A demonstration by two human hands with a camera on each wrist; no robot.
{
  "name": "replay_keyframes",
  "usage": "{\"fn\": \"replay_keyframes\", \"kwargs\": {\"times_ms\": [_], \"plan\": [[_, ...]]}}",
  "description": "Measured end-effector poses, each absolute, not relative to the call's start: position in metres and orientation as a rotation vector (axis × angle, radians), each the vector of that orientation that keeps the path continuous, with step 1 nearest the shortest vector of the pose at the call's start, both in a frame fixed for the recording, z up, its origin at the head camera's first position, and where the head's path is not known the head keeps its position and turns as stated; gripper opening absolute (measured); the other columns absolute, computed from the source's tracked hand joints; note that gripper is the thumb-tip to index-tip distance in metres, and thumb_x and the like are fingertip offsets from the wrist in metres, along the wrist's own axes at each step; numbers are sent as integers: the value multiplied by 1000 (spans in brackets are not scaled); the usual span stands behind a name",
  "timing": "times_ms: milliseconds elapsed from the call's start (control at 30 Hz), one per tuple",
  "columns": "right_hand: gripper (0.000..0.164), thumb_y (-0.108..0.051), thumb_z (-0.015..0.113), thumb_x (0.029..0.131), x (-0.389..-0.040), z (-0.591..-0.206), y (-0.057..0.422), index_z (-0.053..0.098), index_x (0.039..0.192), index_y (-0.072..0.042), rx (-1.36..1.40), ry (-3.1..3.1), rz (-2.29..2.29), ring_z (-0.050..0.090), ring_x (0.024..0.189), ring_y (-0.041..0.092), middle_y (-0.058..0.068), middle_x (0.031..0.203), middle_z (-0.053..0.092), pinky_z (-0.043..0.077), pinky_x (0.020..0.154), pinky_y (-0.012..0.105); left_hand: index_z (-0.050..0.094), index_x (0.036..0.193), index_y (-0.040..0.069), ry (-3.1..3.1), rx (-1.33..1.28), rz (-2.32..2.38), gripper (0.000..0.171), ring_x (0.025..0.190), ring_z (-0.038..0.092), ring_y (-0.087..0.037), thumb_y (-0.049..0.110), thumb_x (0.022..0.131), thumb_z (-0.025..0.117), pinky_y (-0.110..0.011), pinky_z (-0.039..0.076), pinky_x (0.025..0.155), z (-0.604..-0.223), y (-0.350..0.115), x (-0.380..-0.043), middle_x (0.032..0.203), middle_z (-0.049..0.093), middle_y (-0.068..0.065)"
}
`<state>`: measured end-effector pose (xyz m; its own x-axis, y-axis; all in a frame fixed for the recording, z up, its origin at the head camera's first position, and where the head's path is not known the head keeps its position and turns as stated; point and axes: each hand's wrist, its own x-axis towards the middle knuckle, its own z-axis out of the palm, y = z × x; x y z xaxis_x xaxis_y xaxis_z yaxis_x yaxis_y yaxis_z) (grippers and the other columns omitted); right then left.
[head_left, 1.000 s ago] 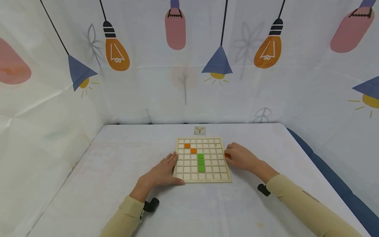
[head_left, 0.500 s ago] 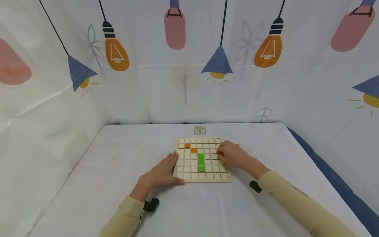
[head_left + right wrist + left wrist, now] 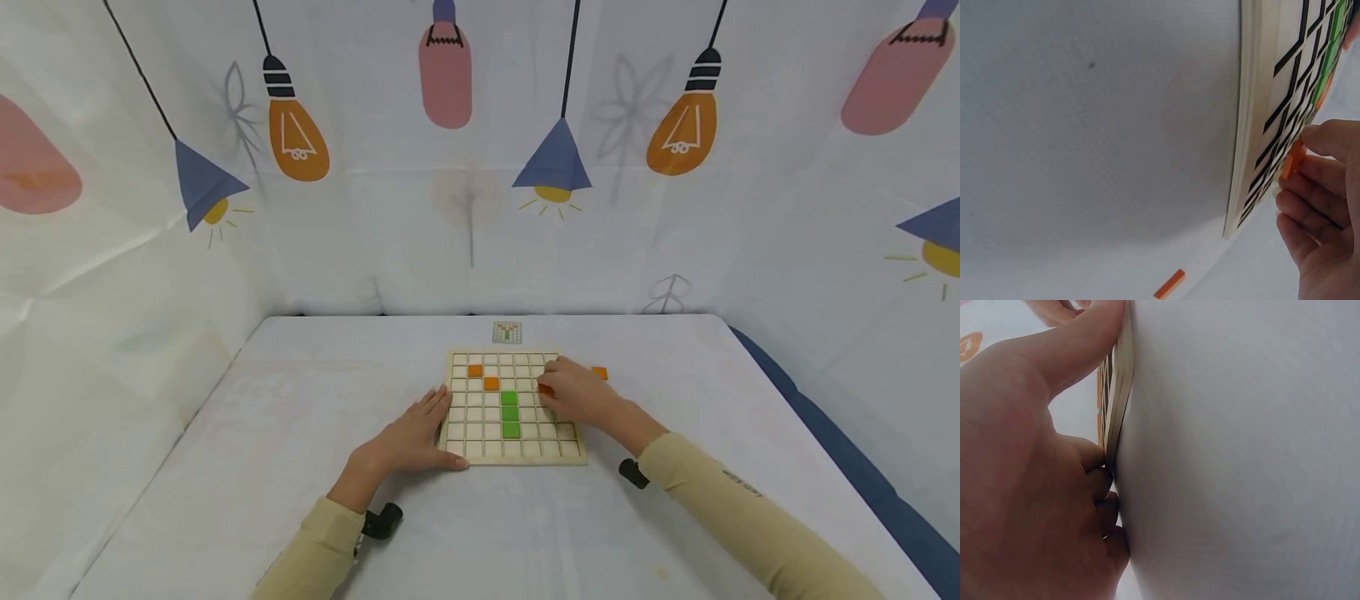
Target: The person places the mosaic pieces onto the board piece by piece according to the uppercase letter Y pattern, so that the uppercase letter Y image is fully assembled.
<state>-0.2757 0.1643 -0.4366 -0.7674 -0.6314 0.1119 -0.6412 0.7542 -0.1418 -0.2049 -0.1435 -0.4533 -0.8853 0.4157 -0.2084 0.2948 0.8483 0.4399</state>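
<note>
A square wooden grid board (image 3: 525,460) lies on the table. Two orange tiles sit in its cells on a diagonal, the lower one (image 3: 491,383) beside a column of green tiles (image 3: 510,413). With fingers stretched along the board's left edge, my left hand (image 3: 408,433) rests there, its thumb at the front left corner. My right hand (image 3: 583,396) is over the right part of the grid and pinches an orange tile (image 3: 1293,160) between thumb and fingers, tilted close over the cells in the right wrist view. Another orange tile (image 3: 600,372) lies on the table just behind this hand.
Behind the board lies a small card (image 3: 507,332) printed with a gridded tile pattern. The white table (image 3: 337,358) ends at a fabric wall (image 3: 375,233) with lamp prints. Blue fabric (image 3: 832,442) runs along the right table edge.
My right hand has moved left from beside the board's right edge to over its cells, carrying the orange tile. The loose orange tile behind it has come into sight. My left hand has stayed put.
</note>
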Motion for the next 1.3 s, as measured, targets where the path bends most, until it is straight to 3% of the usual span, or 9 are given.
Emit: {"fn": "replay_keyframes", "kwargs": {"times_ms": [467, 667, 900, 1300], "plan": [[9, -18, 67, 94, -280, -436, 144, 74, 92, -12, 1073, -2854, 243, 49, 79, 11, -4, 84, 60, 49, 73, 28, 14, 160, 6, 2736, 531, 572, 117, 157, 7, -28, 66, 78, 72, -49, 17, 127, -451, -147, -202, 169, 8, -10], [10, -18, 66, 95, -283, -440, 140, 73, 91, -11, 1054, -2865, 235, 51, 82, 12, -3, 87, 61, 52, 90, 34, 14, 160, 6, 2735, 544, 584, 118, 157, 7, -28, 67, 78, 72, -50, 18, 127, -456, -146, -205, 169, 8, -10], [10, -17, 66, 95, -288, -441, 136, 73, 91, -11, 1044, -2863, 232, 48, 80, 13, -3, 84, 59, 48, 74, 29, 15, 160, 6, 2731, 551, 585, 117, 157, 7, -28, 66, 78, 72, -50, 18, 127, -455, -145, -204, 169, 9, -10], [12, -16, 64, 96, -289, -443, 128, 73, 90, -10, 1042, -2884, 199, 45, 78, 14, -1, 85, 58, 45, 70, 28, 14, 160, 7, 2725, 547, 599, 116, 157, 7, -27, 66, 78, 73, -49, 17, 127, -456, -146, -204, 169, 8, -9]]}}
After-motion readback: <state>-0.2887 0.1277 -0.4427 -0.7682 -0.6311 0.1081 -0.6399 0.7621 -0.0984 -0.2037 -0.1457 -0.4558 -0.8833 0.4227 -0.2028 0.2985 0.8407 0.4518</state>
